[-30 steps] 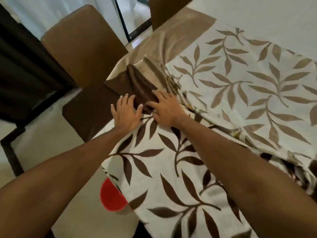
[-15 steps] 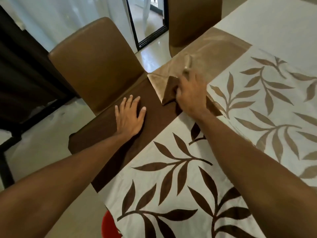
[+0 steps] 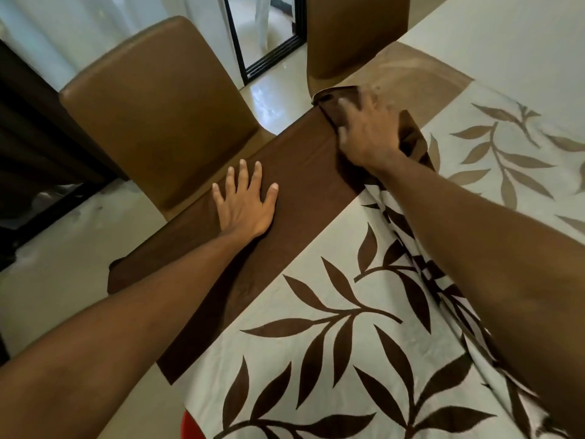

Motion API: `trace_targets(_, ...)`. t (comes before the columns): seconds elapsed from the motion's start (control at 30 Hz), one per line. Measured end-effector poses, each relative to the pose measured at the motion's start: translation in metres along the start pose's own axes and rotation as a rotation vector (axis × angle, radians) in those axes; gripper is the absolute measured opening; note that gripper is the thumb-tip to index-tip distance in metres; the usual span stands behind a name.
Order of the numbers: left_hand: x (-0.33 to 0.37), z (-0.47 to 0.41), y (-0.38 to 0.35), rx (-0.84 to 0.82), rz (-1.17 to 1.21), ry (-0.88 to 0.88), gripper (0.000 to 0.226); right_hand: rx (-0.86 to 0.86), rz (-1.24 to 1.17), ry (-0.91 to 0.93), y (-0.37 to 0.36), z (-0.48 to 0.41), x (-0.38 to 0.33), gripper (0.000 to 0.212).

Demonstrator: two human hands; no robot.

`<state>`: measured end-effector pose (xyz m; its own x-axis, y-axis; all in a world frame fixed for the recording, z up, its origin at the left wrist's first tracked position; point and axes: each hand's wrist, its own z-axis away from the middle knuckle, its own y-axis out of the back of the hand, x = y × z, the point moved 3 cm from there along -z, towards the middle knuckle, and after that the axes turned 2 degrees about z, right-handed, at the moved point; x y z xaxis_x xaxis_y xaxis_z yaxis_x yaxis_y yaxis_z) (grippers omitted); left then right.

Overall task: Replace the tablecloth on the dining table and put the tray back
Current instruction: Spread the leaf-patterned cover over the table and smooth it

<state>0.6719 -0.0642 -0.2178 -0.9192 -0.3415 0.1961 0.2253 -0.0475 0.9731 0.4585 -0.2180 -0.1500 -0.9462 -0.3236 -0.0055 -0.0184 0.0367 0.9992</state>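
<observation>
The cloth (image 3: 285,359) is lying spread over the table, which is hiding beneath it. Cream with dark brown leaves, it is covering the near half, and its dark brown border (image 3: 300,172) is running along the table's left edge and drooping over it. A ridge (image 3: 424,267) of bunched folds is crossing the cloth under the right forearm, heading toward the far left corner. Beyond the ridge a paler stretch (image 3: 506,160) with faded tan leaves is lying flat, and past it a plain cream surface (image 3: 506,42) is reaching farther along.

A tan chair (image 3: 158,115) is standing tight against the left edge, its back rising just beyond the left hand. A second chair (image 3: 351,36) is standing at the far left corner, just behind the right hand. Between them glossy floor (image 3: 269,99) is showing, leading to a black-framed glass door (image 3: 262,36). A white curtain (image 3: 47,36) is hanging at the far left, with dark furniture (image 3: 31,137) below it. Something red (image 3: 190,426) is peeking out below the cloth's near edge; what it is cannot be told.

The left hand (image 3: 243,207) is lying flat on the border, fingers straight and spread wide, palm pressing down. The right hand (image 3: 367,134), blurred, is reaching to the far left corner, its fingers curling over a folded flap of the border and gripping it.
</observation>
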Motion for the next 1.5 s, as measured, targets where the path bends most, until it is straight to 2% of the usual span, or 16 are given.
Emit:
trace_targets(0.07, 0.0, -0.001, 0.0, -0.003, -0.01, -0.006, 0.07, -0.013, -0.006, 0.248, -0.002, 0.015, -0.03, 0.059)
trace_targets(0.13, -0.006, -0.003, 0.002, -0.007, -0.01, -0.005, 0.07, -0.156, -0.005, 0.41, -0.021, 0.035, -0.054, 0.054)
trace_targets(0.17, -0.014, -0.005, 0.004, 0.004, -0.017, 0.0, 0.07, -0.192, -0.019, 0.401, -0.032, 0.04, -0.057, 0.052)
trace_targets(0.23, -0.03, -0.007, 0.007, 0.01, -0.033, -0.006, 0.069, -0.179, -0.085, 0.255, -0.046, 0.041, -0.045, 0.052)
trace_targets(0.33, -0.046, -0.007, 0.009, -0.001, -0.038, 0.0, 0.067, -0.15, -0.05, 0.032, -0.052, 0.029, 0.003, 0.054)
trace_targets(0.43, -0.048, -0.009, 0.009, -0.001, -0.056, 0.007, 0.066, -0.165, -0.044, -0.101, -0.042, 0.017, 0.053, 0.054)
trace_targets(0.5, -0.047, -0.011, 0.008, -0.02, -0.066, 0.011, 0.066, -0.102, -0.064, -0.067, -0.029, 0.028, 0.056, 0.052)
trace_targets(0.67, -0.033, 0.015, 0.01, 0.016, 0.013, 0.06, 0.067, -0.086, -0.141, 0.281, -0.021, 0.127, -0.015, 0.045)
trace_targets(0.8, 0.011, 0.094, 0.005, 0.064, 0.128, -0.042, 0.063, -0.079, -0.232, 0.345, -0.038, 0.214, -0.048, 0.044)
trace_targets(0.97, 0.054, 0.197, -0.028, -0.042, 0.116, -0.1, 0.064, -0.071, -0.254, 0.232, -0.037, 0.26, 0.025, 0.051)
trace_targets(1.1, 0.056, 0.224, -0.042, -0.05, -0.001, -0.063, 0.067, -0.056, -0.24, -0.01, -0.026, 0.259, 0.12, 0.061)
trace_targets(1.17, 0.056, 0.229, -0.04, -0.03, -0.018, -0.032, 0.067, -0.032, -0.261, -0.064, -0.016, 0.267, 0.149, 0.059)
trace_targets(1.23, 0.057, 0.233, -0.035, -0.003, -0.022, 0.019, 0.067, -0.005, -0.307, 0.001, -0.008, 0.286, 0.152, 0.054)
trace_targets(1.3, 0.065, 0.254, -0.034, 0.012, -0.022, 0.072, 0.066, -0.043, -0.318, 0.159, -0.004, 0.328, 0.137, 0.047)
trace_targets(1.43, 0.117, 0.344, -0.05, 0.02, 0.09, 0.076, 0.063, -0.099, -0.256, 0.461, -0.015, 0.444, 0.11, 0.045)
trace_targets(1.5, 0.151, 0.402, -0.064, 0.005, 0.139, 0.067, 0.063, -0.089, -0.244, 0.494, -0.024, 0.49, 0.119, 0.046)
